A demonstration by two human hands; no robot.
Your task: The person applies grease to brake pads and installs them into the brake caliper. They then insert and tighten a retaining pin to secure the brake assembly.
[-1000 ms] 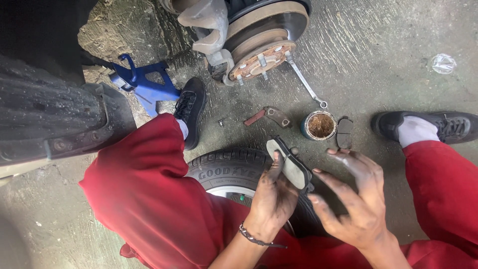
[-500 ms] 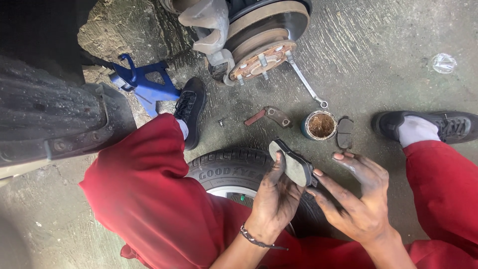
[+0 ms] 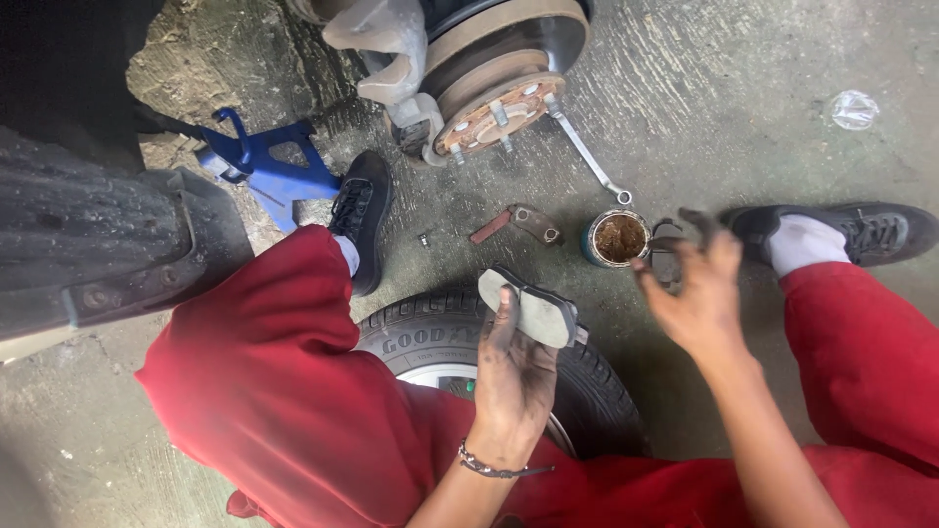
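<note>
Head view, looking down over red overalls to a concrete floor point(image 3: 734, 78). Grips a grey brake pad point(image 3: 533, 308) in the left hand point(image 3: 514, 376), fingers curled under its backing and thumb along one edge, lifted above the tread of a removed tyre point(image 3: 430, 337) lying flat between the knees. Reaches with the right hand point(image 3: 699, 298), blurred, fingers loosely spread and apparently holding nothing, just beside an open grease tin point(image 3: 618, 238) and a second dark pad point(image 3: 668, 256) half hidden behind the fingers.

Judging by the layout, sits partway through: wheel off, hub point(image 3: 499, 112) bare with studs showing near the floor's top edge, caliper point(image 3: 386, 49) swung clear of the disc point(image 3: 548, 39), pad out and in hand. Nothing refitted; a metal clip point(image 3: 518, 223) and a small bolt point(image 3: 424, 238) loose on the floor, a wrench point(image 3: 587, 152) lying between hub and tin.

Leaves tight room in the middle: tin, clip and floor pad crowded between the tyre's far edge and the hub, close to the right hand. Hemmed on the left by a black shoe point(image 3: 357, 215) and a blue jack point(image 3: 269, 166), on the right by the other shoe point(image 3: 861, 230). Opens wider toward the top right corner, bare concrete apart from a clear plastic scrap point(image 3: 853, 108).
</note>
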